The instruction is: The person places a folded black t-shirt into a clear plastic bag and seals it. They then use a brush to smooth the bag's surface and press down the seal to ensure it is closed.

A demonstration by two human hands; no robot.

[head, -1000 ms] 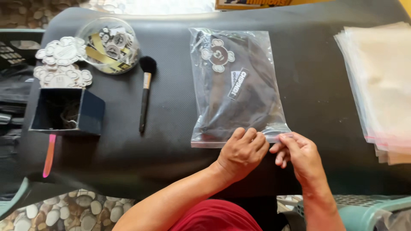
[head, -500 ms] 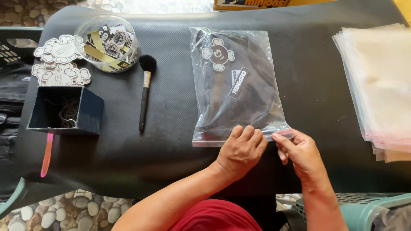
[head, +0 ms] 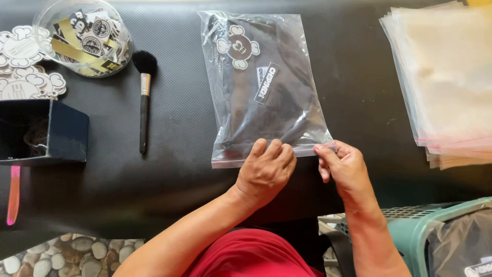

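The left hand (head: 265, 172) is lying knuckles-up with its fingers curled and pressing down on the near edge of one clear plastic zip bag (head: 266, 87), while the right hand (head: 344, 169) is pinching that bag's near right corner between thumb and forefinger. The bag is lying flat on the black padded table (head: 169, 169), its long axis running away from the person and its sealing strip pointing toward them. Inside it a dark folded garment is showing two labels: a white cloud-shaped sticker near the far end and a narrow black-and-white rectangular tag slanting at the middle. To the left, one open dark blue box (head: 43, 132) is sitting near one black-bristled brush (head: 144, 100), its handle pointing toward the person. Farther off, one round clear tub of stickers (head: 82, 37) is standing beside two white cloud-shaped cards (head: 23, 66). At the right, one stack of clear empty bags (head: 443, 82) is lying.
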